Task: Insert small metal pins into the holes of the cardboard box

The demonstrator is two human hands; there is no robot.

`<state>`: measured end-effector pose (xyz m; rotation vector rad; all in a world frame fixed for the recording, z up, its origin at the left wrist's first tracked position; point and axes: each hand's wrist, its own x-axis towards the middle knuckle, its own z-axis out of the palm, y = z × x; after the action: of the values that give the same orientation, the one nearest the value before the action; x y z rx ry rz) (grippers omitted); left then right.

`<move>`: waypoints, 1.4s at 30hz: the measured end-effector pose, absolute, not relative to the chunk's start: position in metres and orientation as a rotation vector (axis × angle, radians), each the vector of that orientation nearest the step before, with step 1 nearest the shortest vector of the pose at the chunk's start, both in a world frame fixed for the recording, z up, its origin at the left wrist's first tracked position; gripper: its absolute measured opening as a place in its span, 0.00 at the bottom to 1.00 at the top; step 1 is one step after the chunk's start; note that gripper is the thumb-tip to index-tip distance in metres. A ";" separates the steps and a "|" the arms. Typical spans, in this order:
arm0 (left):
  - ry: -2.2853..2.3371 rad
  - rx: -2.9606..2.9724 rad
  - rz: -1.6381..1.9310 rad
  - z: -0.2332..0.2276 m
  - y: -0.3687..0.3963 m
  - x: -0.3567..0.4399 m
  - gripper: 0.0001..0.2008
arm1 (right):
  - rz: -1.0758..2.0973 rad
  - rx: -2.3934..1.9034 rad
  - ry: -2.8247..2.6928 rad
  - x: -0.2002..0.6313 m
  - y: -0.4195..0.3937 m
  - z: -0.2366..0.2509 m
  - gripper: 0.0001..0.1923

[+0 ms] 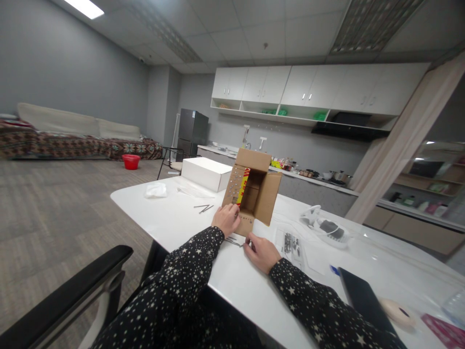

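An open cardboard box (269, 196) stands on the white table with its flaps spread and its opening facing me. Small shiny dots run in rows along its left flap (232, 186) and front flap (245, 226), beside a yellow and red printed strip (243, 186). My left hand (227, 219) is closed at the lower left of the box, its fingertips against or just in front of the cardboard. Low in front of the box, my right hand (262, 252) is closed, thumb and fingers together beside thin metal pieces (234, 241) on the table. What either hand pinches is too small to make out.
Long thin metal pieces (204, 208) and a white plastic bag (156, 190) lie to the left. Behind stands a white box (206, 173). On the right are a tray of small metal parts (291, 244), a white corded device (329, 230), a phone (363, 295) and a beige mouse (396, 311).
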<state>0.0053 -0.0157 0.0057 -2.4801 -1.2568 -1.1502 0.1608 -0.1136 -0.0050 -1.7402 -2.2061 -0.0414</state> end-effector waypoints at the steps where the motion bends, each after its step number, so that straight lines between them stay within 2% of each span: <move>1: -1.256 -2.488 -1.144 0.005 -0.015 0.006 0.05 | -0.042 -1.741 -2.206 0.161 -0.114 -0.005 0.07; 25: -1.330 -2.549 -0.922 0.004 -0.016 0.003 0.08 | -0.034 -1.732 -2.196 0.161 -0.113 -0.007 0.07; 32: -1.201 -2.693 -0.745 0.004 -0.024 0.002 0.05 | -0.035 -1.728 -2.203 0.164 -0.111 -0.009 0.08; 42: -1.093 -2.762 -0.575 0.004 -0.030 0.001 0.06 | -0.050 -1.719 -2.198 0.164 -0.110 -0.010 0.07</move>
<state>0.0006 -0.0297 0.0039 -2.7618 -1.0926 -0.5754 0.1636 -0.1097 -0.0098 -1.7188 -2.1980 -0.0505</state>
